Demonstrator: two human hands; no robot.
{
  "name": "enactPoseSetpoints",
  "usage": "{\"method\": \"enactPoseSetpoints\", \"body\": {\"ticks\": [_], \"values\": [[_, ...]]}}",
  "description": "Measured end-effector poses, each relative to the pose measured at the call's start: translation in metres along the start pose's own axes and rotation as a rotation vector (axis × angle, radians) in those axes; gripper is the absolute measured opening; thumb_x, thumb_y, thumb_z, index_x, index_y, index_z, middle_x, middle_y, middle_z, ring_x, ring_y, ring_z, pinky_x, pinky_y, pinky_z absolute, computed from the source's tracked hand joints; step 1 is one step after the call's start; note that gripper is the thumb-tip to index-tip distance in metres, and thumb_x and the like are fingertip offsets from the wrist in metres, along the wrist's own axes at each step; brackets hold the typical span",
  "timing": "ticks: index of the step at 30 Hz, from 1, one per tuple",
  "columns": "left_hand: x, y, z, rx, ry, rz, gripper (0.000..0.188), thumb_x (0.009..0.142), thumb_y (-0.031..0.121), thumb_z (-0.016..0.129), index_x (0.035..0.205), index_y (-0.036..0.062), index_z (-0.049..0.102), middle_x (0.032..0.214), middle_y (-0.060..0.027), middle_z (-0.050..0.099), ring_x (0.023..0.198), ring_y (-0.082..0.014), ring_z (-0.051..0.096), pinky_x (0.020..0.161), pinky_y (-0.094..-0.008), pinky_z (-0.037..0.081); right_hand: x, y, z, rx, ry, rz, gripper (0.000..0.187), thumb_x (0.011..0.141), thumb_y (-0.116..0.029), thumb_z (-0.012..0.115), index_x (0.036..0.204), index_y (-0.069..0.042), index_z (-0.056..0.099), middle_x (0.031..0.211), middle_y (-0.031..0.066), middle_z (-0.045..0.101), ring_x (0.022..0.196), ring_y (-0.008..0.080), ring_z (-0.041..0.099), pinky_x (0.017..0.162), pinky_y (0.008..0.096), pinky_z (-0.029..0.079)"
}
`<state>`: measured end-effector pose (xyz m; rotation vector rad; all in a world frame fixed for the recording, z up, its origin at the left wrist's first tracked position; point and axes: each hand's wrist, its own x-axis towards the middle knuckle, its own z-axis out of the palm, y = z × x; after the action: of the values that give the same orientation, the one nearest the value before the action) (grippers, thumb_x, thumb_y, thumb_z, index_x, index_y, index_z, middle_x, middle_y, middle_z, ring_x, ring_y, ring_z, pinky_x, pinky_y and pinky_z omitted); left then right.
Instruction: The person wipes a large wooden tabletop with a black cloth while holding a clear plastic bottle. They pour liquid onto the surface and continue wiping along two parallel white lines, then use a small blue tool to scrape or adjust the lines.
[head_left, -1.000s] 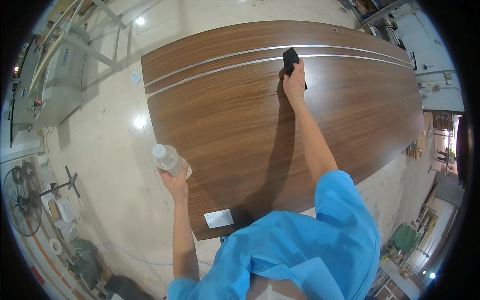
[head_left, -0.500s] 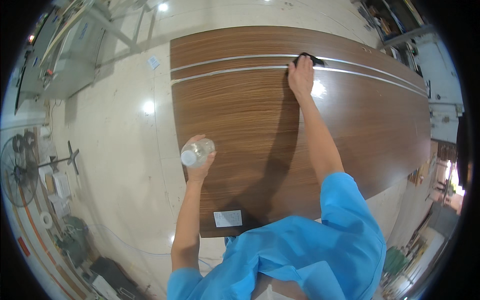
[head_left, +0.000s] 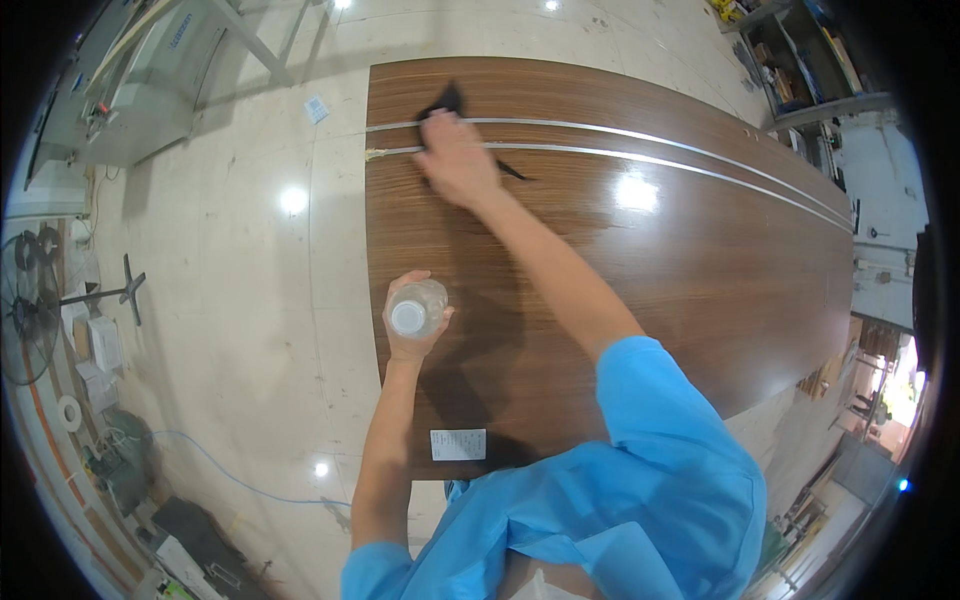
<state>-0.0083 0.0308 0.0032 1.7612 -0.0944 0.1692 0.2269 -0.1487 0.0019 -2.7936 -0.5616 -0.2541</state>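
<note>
Item, one black cloth [head_left: 448, 100]: it is lying across two silver strips [head_left: 545, 148] near the left end of a wood-grain panel [head_left: 570, 260], the blurred right hand [head_left: 460, 165] pressing down on it, and the pale, rough-looking strip end [head_left: 376, 154] beside it could be snagging the fabric. Item, one capped clear bottle [head_left: 430, 300]: the left hand [head_left: 405, 335] is curling around it near the panel's edge, where a slackening grip could be sending it to the floor [head_left: 250, 300].

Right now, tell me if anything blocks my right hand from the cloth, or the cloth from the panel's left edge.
Nothing visible: the right hand is on the black cloth. Toward the left edge of the brown panel, only the silver strips and a small pale patch show. The left hand is off that path.
</note>
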Motion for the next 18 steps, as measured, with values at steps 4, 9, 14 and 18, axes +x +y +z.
{"method": "enactPoseSetpoints", "body": {"ticks": [4, 9, 14, 18], "values": [[-0.001, 0.001, 0.002, 0.052, 0.035, 0.018, 0.066, 0.073, 0.023, 0.099, 0.128, 0.0056, 0.065, 0.124, -0.0093, 0.071, 0.113, -0.0248, 0.07, 0.099, -0.0389, 0.056, -0.025, 0.106, -0.039, -0.178, 0.162, 0.451, 0.07, 0.112, -0.043, 0.049, 0.159, 0.008, 0.044, 0.168, 0.031, 0.041, 0.159, 0.0449, 0.035, 0.13, 0.0553, 0.028], [0.001, 0.005, 0.005, 0.044, 0.058, 0.034, 0.066, 0.072, 0.018, 0.1, 0.127, 0.0062, 0.066, 0.122, -0.0089, 0.072, 0.107, -0.0249, 0.072, 0.094, -0.0376, 0.059, 0.014, 0.05, 0.004, -0.175, 0.09, 0.329, 0.073, 0.112, -0.047, 0.048, 0.162, 0.006, 0.04, 0.171, 0.0277, 0.037, 0.162, 0.0408, 0.032, 0.132, 0.0547, 0.023], [0.005, 0.007, 0.002, 0.027, 0.011, -0.002, 0.067, 0.075, 0.027, 0.098, 0.128, 0.0059, 0.064, 0.126, -0.0105, 0.07, 0.11, -0.0255, 0.069, 0.097, -0.04, 0.057, 0.078, -0.042, 0.051, 0.127, 0.09, -0.131, 0.065, 0.112, -0.046, 0.047, 0.155, 0.002, 0.052, 0.166, 0.0222, 0.047, 0.157, 0.0366, 0.041, 0.131, 0.0491, 0.031], [0.003, 0.002, 0.0, 0.087, 0.008, 0.056, 0.068, 0.074, 0.029, 0.099, 0.128, 0.0067, 0.064, 0.127, -0.0109, 0.07, 0.112, -0.0253, 0.069, 0.098, -0.0396, 0.058, 0.076, 0.022, 0.026, 0.307, 0.221, -0.233, 0.029, 0.101, -0.027, 0.069, 0.122, -0.007, 0.072, 0.138, 0.018, 0.068, 0.133, 0.0396, 0.059, 0.114, 0.0497, 0.047]]}}
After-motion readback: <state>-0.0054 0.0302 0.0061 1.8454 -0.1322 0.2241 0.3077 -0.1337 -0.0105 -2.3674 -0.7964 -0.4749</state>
